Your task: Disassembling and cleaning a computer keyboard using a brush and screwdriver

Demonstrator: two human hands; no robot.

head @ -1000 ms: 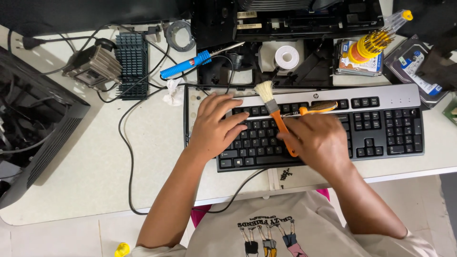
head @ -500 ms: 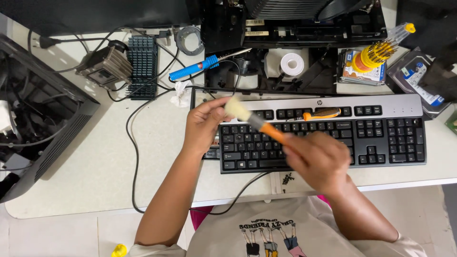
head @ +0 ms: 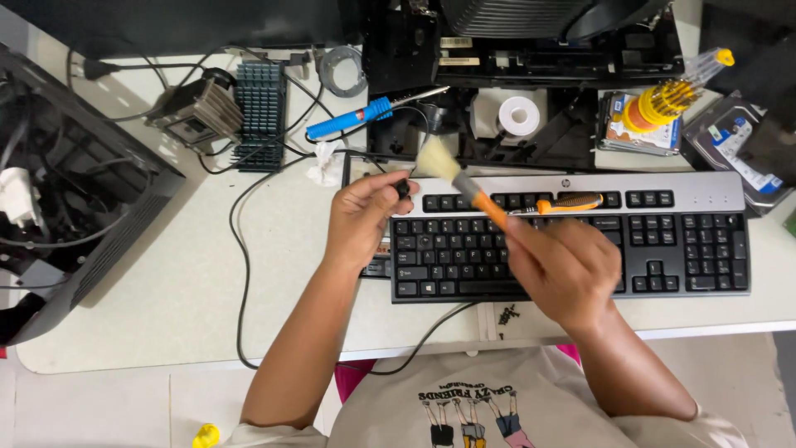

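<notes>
Since half a second back, the brush swings further up and left, its pale bristles now past the top-left corner of the black keyboard, blurred with motion. My right hand is wrapped tight round the orange handle, fingers fully curled. My left hand sits at the keyboard's left end, thumb and fingertips pinched on something small and dark, a keycap perhaps, I can't tell for sure. I judge this to be the dusting step, bristles working on that small piece rather than the key rows. An orange-handled screwdriver lies along the function row. Next stroke calls for a steady left pinch and short, light flicks, keeping clear of the blue soldering iron.
</notes>
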